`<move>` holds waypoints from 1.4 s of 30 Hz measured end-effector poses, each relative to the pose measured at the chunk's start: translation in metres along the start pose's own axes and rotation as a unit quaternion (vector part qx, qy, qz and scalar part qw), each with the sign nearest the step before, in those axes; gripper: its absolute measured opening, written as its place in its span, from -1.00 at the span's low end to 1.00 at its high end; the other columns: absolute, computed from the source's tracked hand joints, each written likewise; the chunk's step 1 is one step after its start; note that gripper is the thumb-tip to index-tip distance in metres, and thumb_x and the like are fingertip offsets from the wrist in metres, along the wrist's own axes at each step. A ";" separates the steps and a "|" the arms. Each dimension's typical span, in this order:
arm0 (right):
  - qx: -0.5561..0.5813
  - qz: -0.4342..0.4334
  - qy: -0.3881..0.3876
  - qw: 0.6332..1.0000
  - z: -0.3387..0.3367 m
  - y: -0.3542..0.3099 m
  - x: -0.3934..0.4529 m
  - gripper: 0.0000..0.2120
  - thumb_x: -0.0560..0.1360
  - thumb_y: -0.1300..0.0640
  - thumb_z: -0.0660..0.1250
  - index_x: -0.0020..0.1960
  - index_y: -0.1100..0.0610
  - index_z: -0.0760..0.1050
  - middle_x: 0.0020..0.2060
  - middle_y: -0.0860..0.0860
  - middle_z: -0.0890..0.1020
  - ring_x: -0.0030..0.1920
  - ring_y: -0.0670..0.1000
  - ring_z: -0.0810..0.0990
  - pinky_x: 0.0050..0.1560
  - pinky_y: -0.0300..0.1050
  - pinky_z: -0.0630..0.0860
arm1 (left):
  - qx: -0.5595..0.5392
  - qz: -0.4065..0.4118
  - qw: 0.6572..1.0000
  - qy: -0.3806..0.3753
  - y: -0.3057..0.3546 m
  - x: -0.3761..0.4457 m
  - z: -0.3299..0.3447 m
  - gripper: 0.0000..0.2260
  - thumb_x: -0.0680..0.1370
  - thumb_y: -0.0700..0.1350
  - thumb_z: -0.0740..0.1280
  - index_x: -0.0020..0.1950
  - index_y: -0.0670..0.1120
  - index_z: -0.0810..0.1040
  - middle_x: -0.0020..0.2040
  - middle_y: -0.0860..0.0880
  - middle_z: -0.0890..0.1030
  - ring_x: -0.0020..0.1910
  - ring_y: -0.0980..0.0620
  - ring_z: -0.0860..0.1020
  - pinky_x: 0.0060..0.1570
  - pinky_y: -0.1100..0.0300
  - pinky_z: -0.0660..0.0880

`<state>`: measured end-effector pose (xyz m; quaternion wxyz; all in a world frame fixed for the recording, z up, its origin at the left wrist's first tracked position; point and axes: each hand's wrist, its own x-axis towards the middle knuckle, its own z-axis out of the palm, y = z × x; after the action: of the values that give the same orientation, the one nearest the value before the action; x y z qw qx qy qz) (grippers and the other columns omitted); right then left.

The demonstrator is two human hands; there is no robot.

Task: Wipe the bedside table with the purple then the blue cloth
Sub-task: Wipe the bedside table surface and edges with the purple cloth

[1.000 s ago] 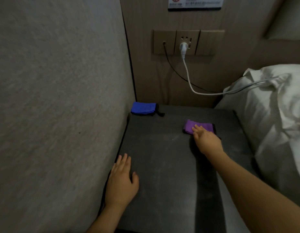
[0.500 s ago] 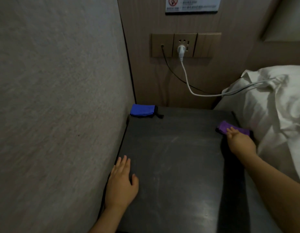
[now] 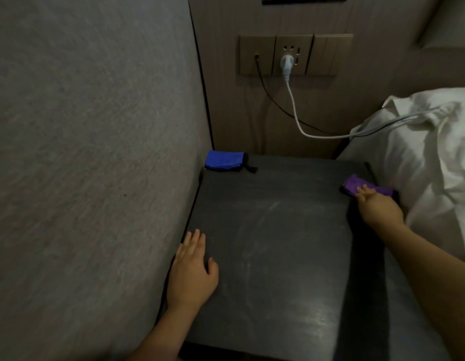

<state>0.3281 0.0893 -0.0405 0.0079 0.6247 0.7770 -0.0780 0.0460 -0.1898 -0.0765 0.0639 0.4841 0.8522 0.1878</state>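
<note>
The dark bedside table fills the middle of the view, its top streaked with pale smears. A folded purple cloth lies at the table's far right edge, beside the bed. My right hand presses flat on its near part, fingers on the cloth. A folded blue cloth sits alone in the far left corner against the wall. My left hand rests flat on the table's near left edge, fingers spread, holding nothing.
A grey wall runs close along the table's left side. Behind the table, a wooden panel carries a socket plate with a white plug and cable trailing onto the white bedding at the right.
My right hand slid the purple cloth from the table's middle back to the far right edge, then stayed there. My left hand and the blue cloth have not moved.
</note>
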 end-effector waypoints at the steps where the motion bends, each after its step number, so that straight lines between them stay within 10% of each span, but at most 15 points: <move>1: -0.003 -0.005 0.001 1.000 0.001 0.001 0.001 -0.60 0.63 0.18 -0.01 0.43 0.26 0.26 0.46 0.19 0.25 0.42 0.13 0.31 0.35 0.02 0.30 | 0.000 0.000 1.000 -0.001 0.000 0.000 0.000 -0.25 0.33 0.14 -0.16 0.45 -0.15 0.21 0.51 -0.06 0.20 0.51 0.04 0.11 0.45 0.23 -0.03; 20: 0.034 0.025 0.012 0.999 0.012 -0.018 -0.012 -0.59 0.63 0.16 -0.02 0.44 0.26 0.23 0.48 0.16 0.22 0.46 0.12 0.22 0.40 -0.01 0.22 | 0.012 0.000 1.000 -0.009 0.001 -0.001 -0.001 -0.29 0.36 0.12 -0.13 0.45 -0.16 0.21 0.50 -0.07 0.21 0.51 0.03 0.11 0.45 0.21 -0.02; 42: 0.105 -0.147 -0.059 0.982 0.033 -0.235 -0.059 -0.56 0.61 0.06 0.01 0.47 0.14 0.18 0.50 0.05 0.17 0.50 0.05 0.12 0.47 0.02 0.08 | -0.112 -0.031 0.993 0.000 0.042 0.135 -0.053 -0.56 0.53 -0.21 0.15 0.42 -0.14 0.28 0.43 -0.15 0.35 0.36 -0.11 0.38 0.38 0.03 0.32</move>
<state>0.1100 -0.0205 -0.0407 -0.0235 0.4953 0.8461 -0.1958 -0.0060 -0.0695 -0.0020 0.1234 0.4474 0.8403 0.2802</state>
